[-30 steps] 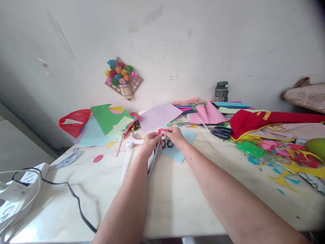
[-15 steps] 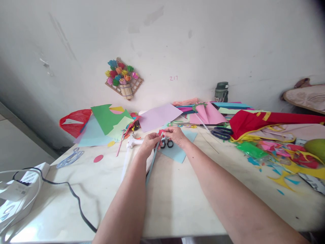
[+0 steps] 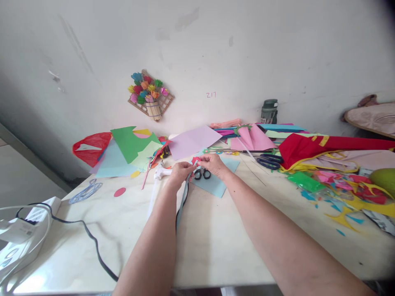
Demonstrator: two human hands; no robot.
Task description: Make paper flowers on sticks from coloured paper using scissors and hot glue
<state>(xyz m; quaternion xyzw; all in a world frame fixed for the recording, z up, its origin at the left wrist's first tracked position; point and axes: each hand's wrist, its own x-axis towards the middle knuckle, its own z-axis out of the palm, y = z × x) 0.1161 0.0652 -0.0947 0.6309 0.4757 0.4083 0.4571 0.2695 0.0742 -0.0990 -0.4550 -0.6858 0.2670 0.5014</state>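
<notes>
My left hand (image 3: 180,173) pinches a narrow light blue paper strip (image 3: 182,207) that hangs down beside the forearm. The fingertips of my right hand (image 3: 213,165) are closed on a small red paper piece (image 3: 195,159), and the strip's upper end meets it between the two hands. Just below the fingers, black-handled scissors (image 3: 206,174) lie on a light blue paper sheet (image 3: 217,187); their blades are hidden. Left of my left hand lies a white glue gun (image 3: 160,171), partly covered by the hand. The exact join of strip and red piece is too small to make out.
A red paper disc (image 3: 119,192) and a coiled cord (image 3: 85,192) lie on the left, near a power strip (image 3: 40,218) with a black cable. Colored sheets (image 3: 194,142) line the wall. Dark scissors (image 3: 268,161), red cloth (image 3: 299,150) and paper scraps (image 3: 342,209) lie right.
My left hand has shifted slightly and its fingers have straightened a little. The red piece has tilted slightly, and more of the black cable behind the strip shows. My right hand has hardly moved.
</notes>
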